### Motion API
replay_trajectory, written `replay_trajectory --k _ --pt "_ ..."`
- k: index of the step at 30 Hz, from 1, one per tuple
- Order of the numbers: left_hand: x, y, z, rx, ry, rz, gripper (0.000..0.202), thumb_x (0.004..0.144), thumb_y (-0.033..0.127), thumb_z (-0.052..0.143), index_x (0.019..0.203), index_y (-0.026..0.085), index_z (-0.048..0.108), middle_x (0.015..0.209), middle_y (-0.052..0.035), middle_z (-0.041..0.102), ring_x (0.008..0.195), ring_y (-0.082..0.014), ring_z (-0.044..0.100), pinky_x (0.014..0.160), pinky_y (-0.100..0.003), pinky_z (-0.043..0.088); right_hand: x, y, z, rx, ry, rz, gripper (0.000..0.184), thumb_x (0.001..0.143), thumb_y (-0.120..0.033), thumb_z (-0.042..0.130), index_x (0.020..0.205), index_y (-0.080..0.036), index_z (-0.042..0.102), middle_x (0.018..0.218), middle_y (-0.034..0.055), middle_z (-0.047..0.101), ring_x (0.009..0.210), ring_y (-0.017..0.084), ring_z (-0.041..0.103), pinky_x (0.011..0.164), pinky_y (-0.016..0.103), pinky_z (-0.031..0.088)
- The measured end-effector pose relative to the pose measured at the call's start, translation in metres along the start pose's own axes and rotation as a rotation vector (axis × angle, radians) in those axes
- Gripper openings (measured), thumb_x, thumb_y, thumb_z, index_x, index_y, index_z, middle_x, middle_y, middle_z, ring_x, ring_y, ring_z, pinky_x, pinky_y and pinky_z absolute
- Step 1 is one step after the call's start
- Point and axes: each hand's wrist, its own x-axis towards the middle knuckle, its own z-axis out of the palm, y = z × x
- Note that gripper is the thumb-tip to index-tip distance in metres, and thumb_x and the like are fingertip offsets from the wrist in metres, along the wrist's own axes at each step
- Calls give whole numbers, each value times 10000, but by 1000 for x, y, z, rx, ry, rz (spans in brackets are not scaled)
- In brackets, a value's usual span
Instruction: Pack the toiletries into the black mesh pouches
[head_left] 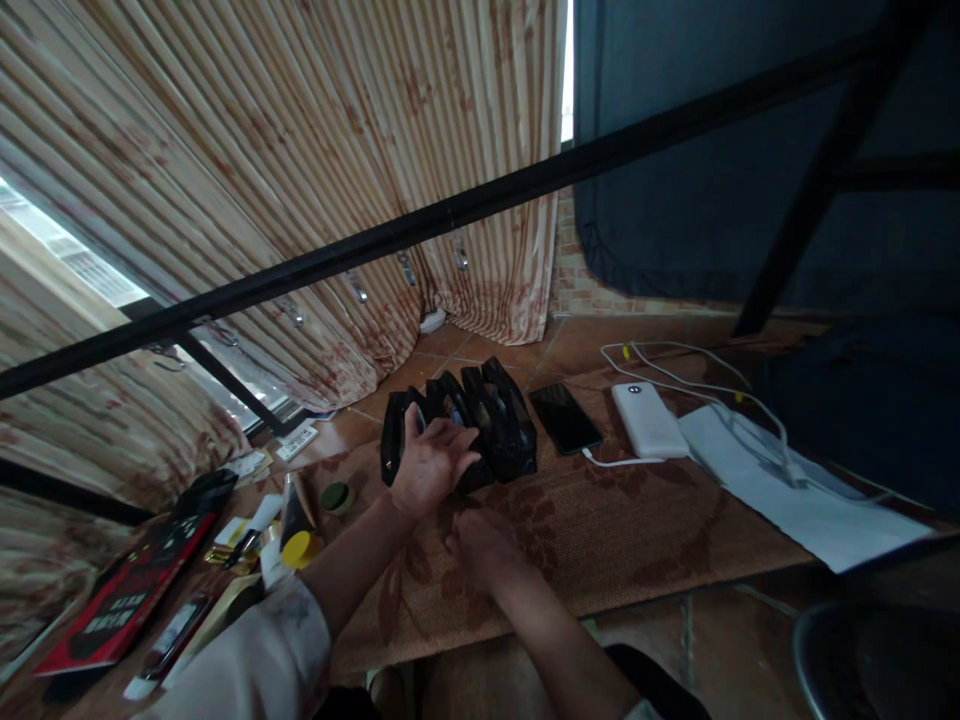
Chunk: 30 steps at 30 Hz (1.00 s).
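Note:
A black bag point(510, 430) with several upright folds or sections sits on the brown patterned cloth point(600, 520); its exact kind is hard to make out. My left hand point(435, 465) reaches over its left part, fingers spread and partly covering it. Just below the bag's near edge, my right hand point(484, 545) rests low with its fingers curled in. Whatever those fingers may hold is hidden. To the right of the bag lies a black phone point(566, 418), and beside that a white power bank point(649, 420), with a short white cable point(622, 462) running between them.
On the left are a red-and-black packet point(120, 610), a tube with a yellow cap point(301, 548), a small round green-lidded jar point(337, 497) and a dark bottle point(176, 630). White paper point(810, 500) and cables lie right. A black metal bar point(450, 213) crosses before the curtains.

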Motion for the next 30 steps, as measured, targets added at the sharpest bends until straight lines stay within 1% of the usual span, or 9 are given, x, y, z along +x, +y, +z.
replay_trajectory --k 2,4,8,11,15,19,23,25,30 --pt "-9 0 -7 -19 13 -51 358 900 371 630 1229 233 611 1169 -84 712 1121 -278 593 1141 -657 99 -2 0 -1 -1 -19 -7 212 910 -234 571 1028 -136 717 1074 153 726 1088 244 656 870 290 461" --pt "-21 -1 -13 -15 24 -113 447 887 391 643 1294 225 560 1278 -103 660 1189 -299 557 1129 -648 144 -3 -1 -1 -2 -42 -18 218 903 -231 574 1037 -132 715 1082 156 722 1095 240 651 879 286 454" --pt "-48 -3 -16 8 40 -250 480 879 371 651 1311 202 528 1315 -123 635 1201 -325 545 1083 -649 213 -4 -1 2 -6 -89 -48 214 881 -239 601 1025 -133 718 1058 148 728 1095 237 649 883 283 447" --pt "-58 -4 -14 6 36 -294 483 874 378 652 1308 204 532 1309 -125 637 1201 -329 544 1072 -647 233 -3 0 6 -10 -98 -58 224 896 -245 580 1043 -137 711 1061 145 725 1102 231 644 892 283 437" --pt "-54 -3 -12 -9 13 -307 466 886 399 626 1309 219 549 1328 -122 623 1225 -329 527 1095 -660 208 -2 3 11 -21 -95 -70 232 901 -241 568 1067 -140 694 1089 142 715 1107 234 635 889 290 427" --pt "-46 -3 -6 -17 -17 -303 467 855 381 671 1287 230 583 1336 -119 618 1240 -339 510 1102 -689 186 -2 7 14 -38 -97 -92 220 912 -241 556 1056 -141 689 1076 134 714 1098 235 628 885 294 417" --pt "-42 -2 2 -43 -32 -293 388 867 352 665 1234 232 627 1297 -101 650 1241 -325 515 1116 -705 153 -2 9 16 -50 -97 -104 244 923 -238 539 1098 -141 677 1129 135 697 1134 229 604 896 286 406" --pt "-40 -3 5 -65 -29 -298 349 868 331 669 1202 231 648 1277 -94 665 1242 -315 519 1121 -706 140 -1 10 17 -56 -101 -105 243 922 -246 541 1093 -143 679 1112 131 702 1117 232 610 884 286 409" --pt "-40 -3 5 -122 -40 -310 340 871 328 664 1195 224 649 1285 -102 663 1265 -321 504 1101 -718 159 0 12 20 -72 -105 -109 222 919 -236 541 1070 -151 680 1081 111 710 1092 243 617 876 292 404"
